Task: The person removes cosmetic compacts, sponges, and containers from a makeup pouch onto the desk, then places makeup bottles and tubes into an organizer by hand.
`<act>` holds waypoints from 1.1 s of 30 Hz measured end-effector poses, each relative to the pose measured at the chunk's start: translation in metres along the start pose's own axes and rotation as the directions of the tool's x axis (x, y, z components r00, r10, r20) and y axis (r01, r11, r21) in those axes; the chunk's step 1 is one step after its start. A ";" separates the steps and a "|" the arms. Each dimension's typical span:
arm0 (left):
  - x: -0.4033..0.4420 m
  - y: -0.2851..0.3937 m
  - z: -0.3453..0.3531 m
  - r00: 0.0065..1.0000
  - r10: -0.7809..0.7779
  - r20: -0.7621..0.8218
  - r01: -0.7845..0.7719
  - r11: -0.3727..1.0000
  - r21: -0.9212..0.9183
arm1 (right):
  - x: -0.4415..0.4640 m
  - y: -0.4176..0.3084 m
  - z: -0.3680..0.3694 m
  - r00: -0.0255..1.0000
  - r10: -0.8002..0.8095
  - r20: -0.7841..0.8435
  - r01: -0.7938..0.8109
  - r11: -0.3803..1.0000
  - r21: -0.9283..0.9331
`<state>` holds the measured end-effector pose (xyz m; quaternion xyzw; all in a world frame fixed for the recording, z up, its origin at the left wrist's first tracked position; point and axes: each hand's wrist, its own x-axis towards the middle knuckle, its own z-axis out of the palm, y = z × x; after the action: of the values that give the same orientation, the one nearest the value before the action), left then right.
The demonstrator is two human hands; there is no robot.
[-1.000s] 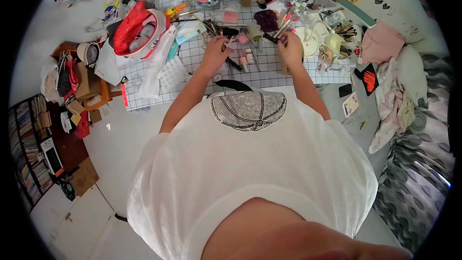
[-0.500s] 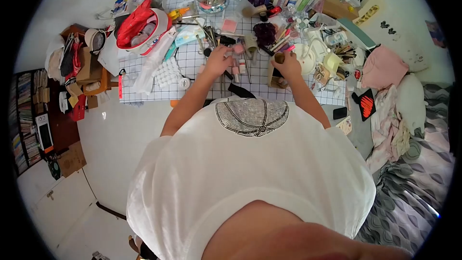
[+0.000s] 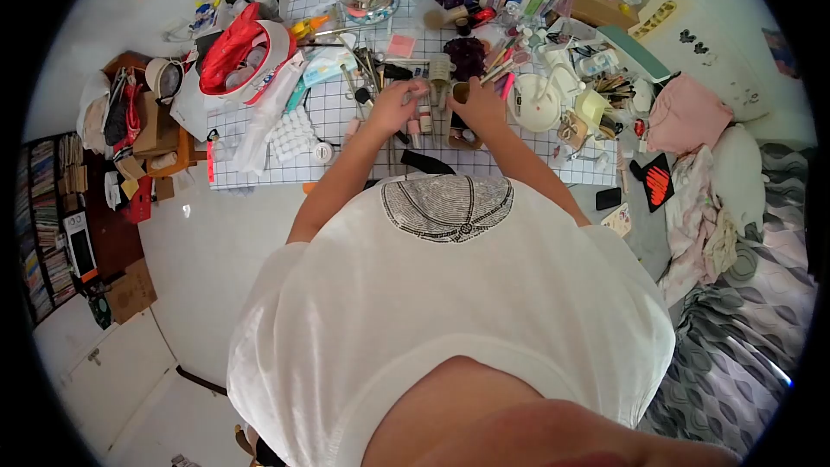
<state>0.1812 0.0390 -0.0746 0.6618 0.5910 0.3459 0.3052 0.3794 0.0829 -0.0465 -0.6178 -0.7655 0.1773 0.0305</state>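
Right grip (image 3: 481, 109): clamped around cup (image 3: 460, 92), likely steadying it.
Left grip (image 3: 393, 106): near bottles (image 3: 425, 120); we can't tell if closed.
Bottles: between grips, likely for reach.

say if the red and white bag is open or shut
Open: the red and white bag shows its inside, with clear items in it.

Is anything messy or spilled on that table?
Yes, messy: small bottles crowd loosely among other things near the left hand, and the red-and-white bag gapes open. I can't see any spill.
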 end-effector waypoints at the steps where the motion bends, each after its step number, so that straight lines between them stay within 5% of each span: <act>1: 0.001 0.000 0.002 1.000 0.010 -0.009 -0.010 1.000 -0.009 | 0.003 0.001 0.005 1.000 -0.004 -0.025 0.005 0.999 0.033; 4: 0.005 -0.002 0.009 1.000 0.003 0.001 -0.003 0.999 -0.047 | 0.015 0.001 0.015 0.985 -0.050 -0.167 0.070 0.991 0.115; 12: 0.013 -0.002 0.032 0.987 -0.119 0.105 0.119 0.993 0.007 | 0.044 0.017 0.028 0.994 -0.103 0.041 0.083 0.937 0.340; 15: 0.014 0.013 0.031 0.982 -0.177 0.067 0.177 0.984 0.005 | 0.040 0.018 0.023 0.992 -0.120 0.035 0.089 0.872 0.481; 18: 0.022 0.002 0.034 0.991 -0.042 -0.125 0.056 0.992 0.114 | 0.037 0.014 0.021 0.986 -0.162 0.035 0.118 0.833 0.541; 23: 0.031 0.000 0.028 0.980 -0.140 -0.144 0.159 0.979 0.131 | 0.046 0.023 0.034 0.975 -0.223 0.014 0.150 0.701 0.697; 29: 0.034 -0.008 0.029 0.974 -0.178 -0.143 0.190 0.979 0.075 | 0.050 0.035 0.047 0.977 -0.128 0.170 -0.074 0.542 0.837; 33: 0.037 -0.006 0.016 0.973 -0.230 0.002 0.230 0.973 0.015 | 0.044 0.022 0.032 0.934 -0.315 -0.169 0.355 0.756 0.550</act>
<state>0.1936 0.0770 -0.0852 0.5918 0.6657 0.3026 0.3392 0.3814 0.1209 -0.0912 -0.4382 -0.7731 0.3701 0.2707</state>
